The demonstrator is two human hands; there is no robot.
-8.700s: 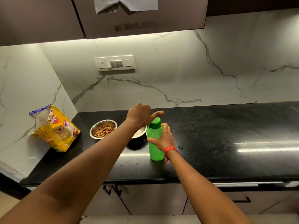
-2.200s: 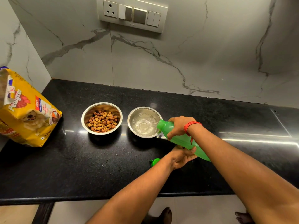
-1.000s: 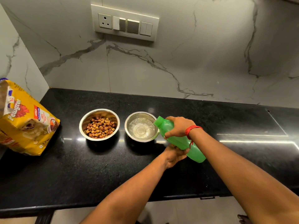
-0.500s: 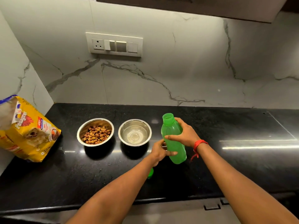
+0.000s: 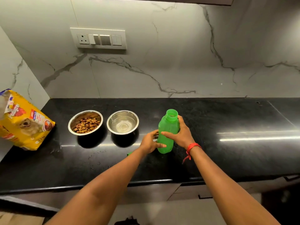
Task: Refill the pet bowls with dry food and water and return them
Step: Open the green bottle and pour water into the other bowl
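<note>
Food bag (image 5: pixel 24 124): yellow, with a dog pictured on its front, leaning in the far left corner of the counter against the side wall, its top open.
Food bowl (image 5: pixel 85 122): round steel bowl on the counter just right of the bag, partly filled with brown dry pellets.
Switch panel (image 5: pixel 99 38): white, on the marble wall above the two bowls, with a socket at its left end.
Water bowl (image 5: pixel 122 122): a second steel bowl just beside the food bowl, not touching it, holding clear water.
Cap (image 5: pixel 129 153): a small green piece on the counter in front of the water bowl, mostly hidden behind the left forearm.
Left hand (image 5: pixel 150 142): holds the lower part of the bottle, thumb across the front and fingers round the left side.
Bottle (image 5: pixel 168 132): green plastic, upright, mouth uncovered, standing to the right of the water bowl and apart from it; its base is down at the counter, though whether it rests fully there I cannot tell.
Right hand (image 5: pixel 182 135): wrapped round the bottle's middle from the right, thumb on the front, fingers behind near the shoulder.
Red thread (image 5: pixel 192 146): tied round the right wrist, loose ends hanging.
Counter (image 5: pixel 243 124): black polished stone, with streaks of reflected light on the right side.
</note>
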